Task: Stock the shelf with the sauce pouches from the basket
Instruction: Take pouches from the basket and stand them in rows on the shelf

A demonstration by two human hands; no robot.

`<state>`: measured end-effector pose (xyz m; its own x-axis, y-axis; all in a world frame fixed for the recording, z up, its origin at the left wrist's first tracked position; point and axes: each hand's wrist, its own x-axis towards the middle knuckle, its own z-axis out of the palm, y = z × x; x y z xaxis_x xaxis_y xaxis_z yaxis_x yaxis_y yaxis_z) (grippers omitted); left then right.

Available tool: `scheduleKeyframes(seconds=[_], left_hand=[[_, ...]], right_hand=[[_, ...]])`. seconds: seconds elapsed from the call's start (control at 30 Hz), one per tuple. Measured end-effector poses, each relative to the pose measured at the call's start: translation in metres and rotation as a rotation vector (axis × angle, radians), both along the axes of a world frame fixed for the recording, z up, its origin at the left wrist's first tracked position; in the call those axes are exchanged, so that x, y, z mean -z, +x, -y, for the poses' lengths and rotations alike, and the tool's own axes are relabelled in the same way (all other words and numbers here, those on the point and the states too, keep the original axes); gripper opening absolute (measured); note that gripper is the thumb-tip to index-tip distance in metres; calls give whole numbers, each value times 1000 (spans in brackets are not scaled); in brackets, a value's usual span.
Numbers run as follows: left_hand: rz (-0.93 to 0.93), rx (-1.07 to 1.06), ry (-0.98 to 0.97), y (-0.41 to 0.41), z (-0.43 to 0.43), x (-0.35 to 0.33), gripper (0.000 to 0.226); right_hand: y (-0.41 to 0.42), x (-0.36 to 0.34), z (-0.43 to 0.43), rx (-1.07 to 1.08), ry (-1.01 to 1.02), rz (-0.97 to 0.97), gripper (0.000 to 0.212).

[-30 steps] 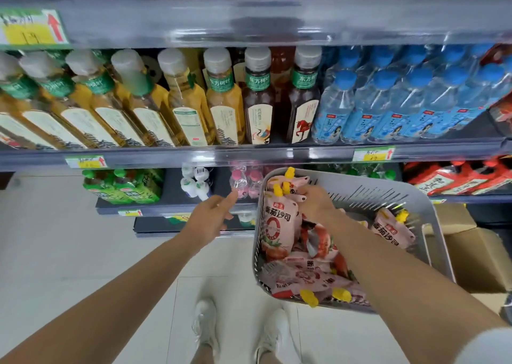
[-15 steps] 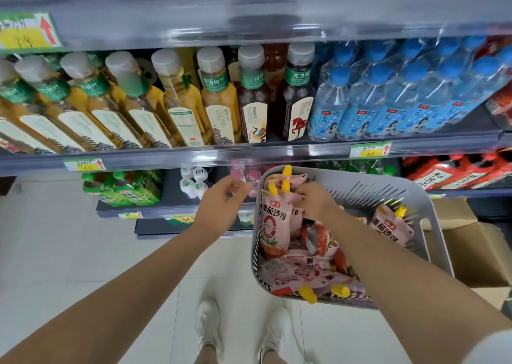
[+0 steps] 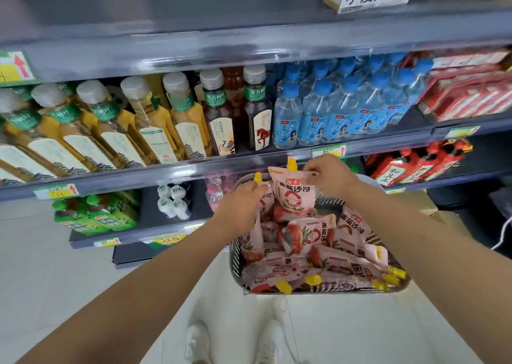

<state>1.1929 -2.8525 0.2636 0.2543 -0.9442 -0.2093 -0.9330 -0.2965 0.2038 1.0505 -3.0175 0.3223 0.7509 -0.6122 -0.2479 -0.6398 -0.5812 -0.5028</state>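
A glossy pink pouch [image 3: 294,194] with a yellow screw cap at its top edge hangs upright over the far end of the basket [image 3: 235,255]. The right hand [image 3: 329,174] pinches its top right corner between thumb and fingers. The left hand [image 3: 241,206] is closed on the top of a second pouch [image 3: 264,197] just left of it, whose yellow cap shows above the knuckles; how firmly it grips I cannot tell. Below them the grey basket, plastic with slotted walls, is heaped with more soft pink pouches lying flat and crossed, yellow caps poking out along the near edge.

Beyond the hands runs a dark shelf [image 3: 194,170] with a shiny clear price rail. On it stand square-shouldered tea bottles [image 3: 155,125] with pale caps on the left and clear water bottles [image 3: 327,114] with blue caps on the right. Red cartons [image 3: 415,164] lie lower right. Near, white shoes [image 3: 198,341] on pale tile.
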Motion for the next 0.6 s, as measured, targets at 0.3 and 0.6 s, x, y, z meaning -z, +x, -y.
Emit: scheduleKeyframes(seconds=[0.3, 0.6], left_hand=[[89, 73, 243, 11, 31, -1, 54], [110, 238, 420, 25, 51, 0, 14]], right_hand=[[-50, 10, 0, 196, 32, 59, 18], [-66, 29, 3, 396, 171, 109, 24]])
